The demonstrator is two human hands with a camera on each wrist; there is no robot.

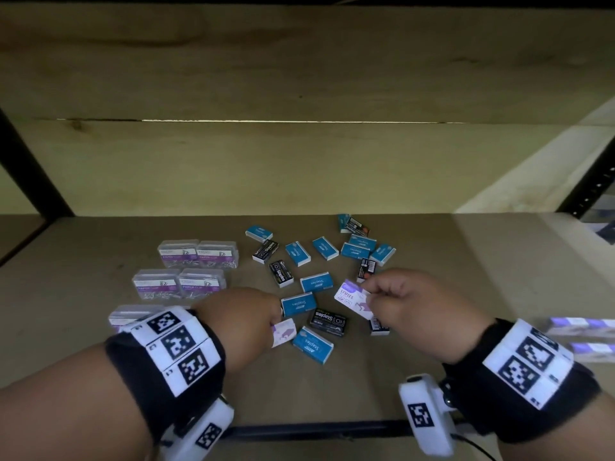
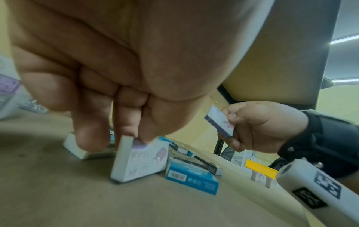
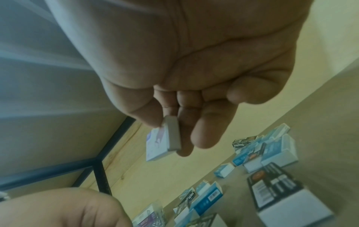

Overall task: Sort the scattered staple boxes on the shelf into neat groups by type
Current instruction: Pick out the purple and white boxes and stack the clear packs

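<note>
Item, my right hand: raised clear of the shelf, wrist bent, back of the hand up, thumb and fingertips pinching one short end of a white-and-purple staple box, which hung tilted in the air above the scattered pile. Item, my left hand: lowered to the board, knuckles up, fingers curled down, thumb and forefinger pinching the top corner of a second white-and-purple box; the left wrist view showed that box tipped up on one lower edge, that edge touching the shelf, a blue box just beside it. Item, blue staple boxes: loose at mixed angles across the middle of the shelf, some touching, several bunched toward the back right. Item, black staple boxes: mixed in among the blue, one lying between my two hands. Item, clear paper-clip cases: set in side-by-side pairs to the left of the pile, the nearest partly hidden behind my left wrist band. Item, white-and-purple boxes at the far right edge: blurred, number not told.
</note>
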